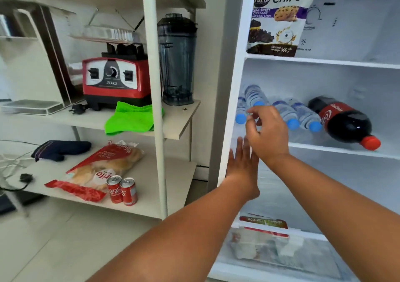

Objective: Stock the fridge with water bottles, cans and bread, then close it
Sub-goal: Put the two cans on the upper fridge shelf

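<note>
- The fridge (237,69) stood open on the right. Its middle shelf (313,147) carried several water bottles (285,112) lying on their sides at the left end, blue caps toward the front edge.
- A large cola bottle (344,121) lay just beside them toward the right, its red cap at the front edge.
- The right hand (268,130) hovered in front of the bottle caps, fingers loosely curled and holding nothing. Whether a fingertip touched a cap could not be told.
- The left hand (242,167) was flat, fingers straight and pointing up. It sat below the right hand by the left front corner of the middle shelf and held nothing.
- A chips bag (279,22) stood upright at the left end of the fridge shelf above.
- On the lower shelf of the open rack (154,87) left of the fridge, the bread bag (104,167) lay flat.
- Two red cans (122,191) stood upright, touching each other, near that shelf's front edge and just beside the bag.
- A dark oven mitt (60,149) lay toward the same shelf's back left.
- On the rack shelf above stood a red blender base (114,82) with a dark blender jar (176,61) to its right.
- A green cloth (132,117) hung over that shelf's front edge.
</note>
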Demonstrator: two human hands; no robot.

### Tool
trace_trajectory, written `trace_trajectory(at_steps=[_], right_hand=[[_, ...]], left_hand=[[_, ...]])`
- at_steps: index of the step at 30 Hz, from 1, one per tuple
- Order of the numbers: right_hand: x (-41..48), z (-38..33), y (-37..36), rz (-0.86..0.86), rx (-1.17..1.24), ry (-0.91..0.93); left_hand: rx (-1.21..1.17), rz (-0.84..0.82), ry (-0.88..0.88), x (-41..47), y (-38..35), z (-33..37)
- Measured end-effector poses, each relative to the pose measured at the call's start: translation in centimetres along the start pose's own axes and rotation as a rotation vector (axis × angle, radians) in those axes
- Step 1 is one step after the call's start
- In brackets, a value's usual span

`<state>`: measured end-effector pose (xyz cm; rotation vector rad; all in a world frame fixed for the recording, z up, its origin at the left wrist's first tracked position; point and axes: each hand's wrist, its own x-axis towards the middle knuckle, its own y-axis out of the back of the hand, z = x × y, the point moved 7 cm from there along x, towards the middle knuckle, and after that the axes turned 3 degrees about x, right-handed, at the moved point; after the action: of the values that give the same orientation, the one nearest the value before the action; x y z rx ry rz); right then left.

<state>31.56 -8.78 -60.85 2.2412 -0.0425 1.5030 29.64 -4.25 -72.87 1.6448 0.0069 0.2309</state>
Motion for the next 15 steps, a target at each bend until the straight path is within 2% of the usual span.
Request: trace_trajectory(at_steps=[3, 6, 8, 11, 15], right_hand=[[-2.1, -4.8, 0.7, 0.043, 0.156, 0.065], [-3.8, -8.3, 1.5, 0.132, 0.225, 0.061], [-5.3, -11.5, 1.0, 0.139, 0.223, 0.141], [-7.3, -15.2, -1.9, 0.055, 0.267, 0.231], [-10.2, -18.1, -8.6, -0.172, 0.312, 0.183]], left_hand=[[-0.357, 0.057, -0.028, -5.4, -0.5, 0.2], [-0.287, 0.225, -0.188, -10.0, -0.8, -1.1], [-0.244, 0.323, -0.219, -12.8, -1.8, -4.4], [-0.271, 0.362, -0.076, -15.4, -3.7, -12.0], [-0.309, 0.360, 0.264, -17.5, -5.4, -24.2]])
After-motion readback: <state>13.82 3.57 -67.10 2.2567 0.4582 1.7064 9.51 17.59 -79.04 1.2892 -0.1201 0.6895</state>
